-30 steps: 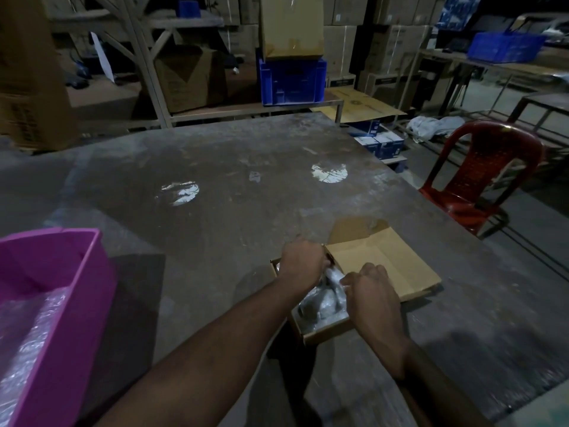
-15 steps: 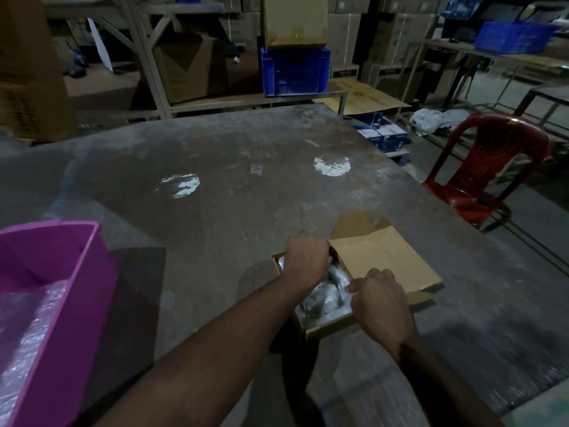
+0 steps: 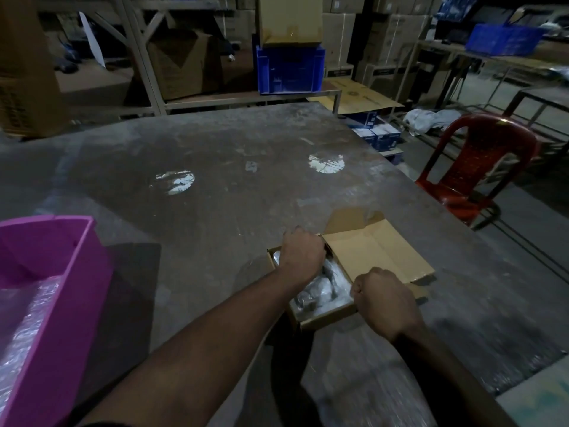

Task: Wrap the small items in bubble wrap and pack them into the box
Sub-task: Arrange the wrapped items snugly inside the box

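With the left hand (image 3: 303,251) and right hand (image 3: 381,295) both curled, holds hidden, press the bubble-wrapped bundle (image 3: 323,288) flat into the small open brown cardboard box (image 3: 378,251) before folding the lid.

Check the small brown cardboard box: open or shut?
Open: the small brown cardboard box has its lid flap folded back, bubble-wrapped items visible inside.

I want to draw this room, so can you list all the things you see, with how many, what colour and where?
cardboard box: one, brown, open, near table middle
box lid: one, brown, folded back right
bubble-wrapped items: count unclear, silvery, inside box
table: one, grey, fills the middle
pink bin: one, left edge, bubble wrap inside
chair: one, red, right of table
blue crates: two, behind table and far right
stacked cartons: many, brown, background
left hand: in box, on the wrapped items
right hand: curled at box's near right corner
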Motion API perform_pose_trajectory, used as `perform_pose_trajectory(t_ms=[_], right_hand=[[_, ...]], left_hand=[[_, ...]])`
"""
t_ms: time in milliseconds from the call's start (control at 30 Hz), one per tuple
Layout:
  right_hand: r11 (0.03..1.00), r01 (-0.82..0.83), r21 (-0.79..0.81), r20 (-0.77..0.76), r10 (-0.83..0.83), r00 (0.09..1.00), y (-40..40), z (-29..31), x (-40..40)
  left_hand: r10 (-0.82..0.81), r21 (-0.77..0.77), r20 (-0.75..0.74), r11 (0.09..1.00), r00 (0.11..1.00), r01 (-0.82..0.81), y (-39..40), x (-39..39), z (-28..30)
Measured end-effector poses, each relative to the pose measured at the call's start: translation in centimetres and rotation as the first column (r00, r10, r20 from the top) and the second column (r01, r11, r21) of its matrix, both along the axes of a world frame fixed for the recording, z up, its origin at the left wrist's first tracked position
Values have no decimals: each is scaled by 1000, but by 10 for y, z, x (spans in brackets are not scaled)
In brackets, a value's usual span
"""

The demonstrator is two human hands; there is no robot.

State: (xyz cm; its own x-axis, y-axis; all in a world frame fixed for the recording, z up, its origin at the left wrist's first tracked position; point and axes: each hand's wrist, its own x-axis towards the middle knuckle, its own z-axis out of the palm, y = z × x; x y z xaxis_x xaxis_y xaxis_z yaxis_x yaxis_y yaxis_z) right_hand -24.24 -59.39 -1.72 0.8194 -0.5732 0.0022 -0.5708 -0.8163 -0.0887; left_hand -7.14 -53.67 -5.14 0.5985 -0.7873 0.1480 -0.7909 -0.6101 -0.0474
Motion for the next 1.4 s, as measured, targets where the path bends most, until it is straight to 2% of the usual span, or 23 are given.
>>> perform_pose_trajectory(t_ms=[133, 333, 433, 567, 733, 900, 1067, 1233, 1400], right_hand=[[996, -74, -55, -156, 64, 986, 5, -3, 1], [996, -75, -37, -204, 66, 977, 4, -1, 5], [999, -12, 38, -96, 16, 995, -3, 3, 8], [996, -82, -22, 95, 83, 992, -6, 2, 26], [956, -254, -150, -55, 248, 967, 5, 0, 46], [901, -347, -259, -151, 317, 936, 8, -4, 48], [893, -366, -262, -261, 299, 918, 14, 0, 53], [914, -338, -224, -243, 284, 928, 13, 0, 60], [914, -297, -276, -262, 226, 938, 5, -5, 64]], left_hand=[[5, 2, 7, 1000, 1000, -5, 2, -1, 0], [5, 37, 26, 999, 1000, -6, 4, -4, 4], [-26, 49, 5, 998, 1000, 26, 8, -1, 6], [-69, 55, -71, 996, 995, 73, 17, 4, 12], [-94, -15, -229, 996, 969, 93, 26, 12, 20], [-130, 44, -188, 989, 974, 141, 31, 19, 15], [-158, 108, -160, 978, 974, 176, 26, 16, 15], [-124, 100, -124, 986, 985, 137, 22, 13, 3], [-76, 132, -102, 987, 992, 89, 19, 14, -2]])
